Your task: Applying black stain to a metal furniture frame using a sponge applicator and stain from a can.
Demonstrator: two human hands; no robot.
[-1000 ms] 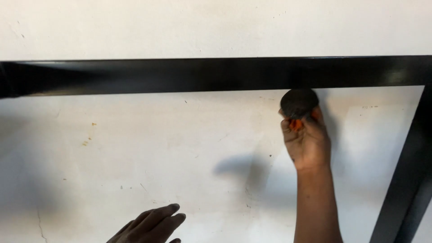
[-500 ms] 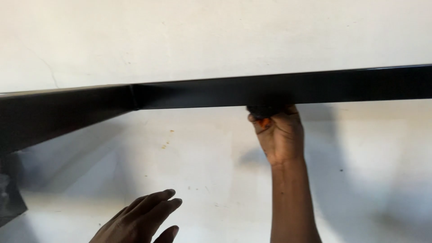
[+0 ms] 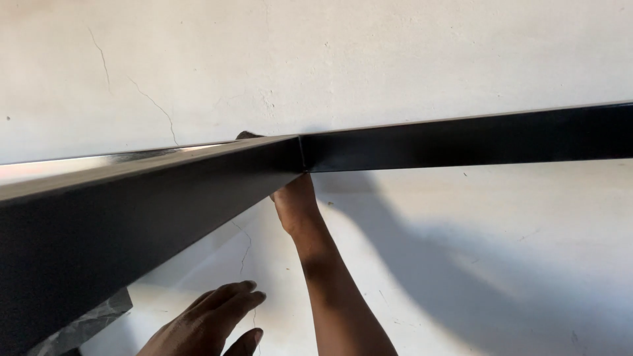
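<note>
Under the corner of the black metal frame (image 3: 198, 198) the right hand (image 3: 295, 204) reaches up, and its fingers go behind the bar, so I cannot tell if the grip is clenched on something or only pressing there. A small dark edge shows above the bar at this place; it may be the dark round object that the hand held against the frame one second ago, but now it is too much hidden to be sure. The left hand (image 3: 208, 323) is low in the view, released, fingers spread, holding nothing, near the pale floor (image 3: 461, 264).

Compared with one second ago, the view has come much closer to the frame: the near bar now fills the left side and runs toward the corner joint, while the other bar goes away to the right. The right hand has moved from the open part of the bar to this corner, so I judge the work has passed along the bar to the joint. A crumpled grey sheet (image 3: 86, 323) lies at the lower left.
</note>
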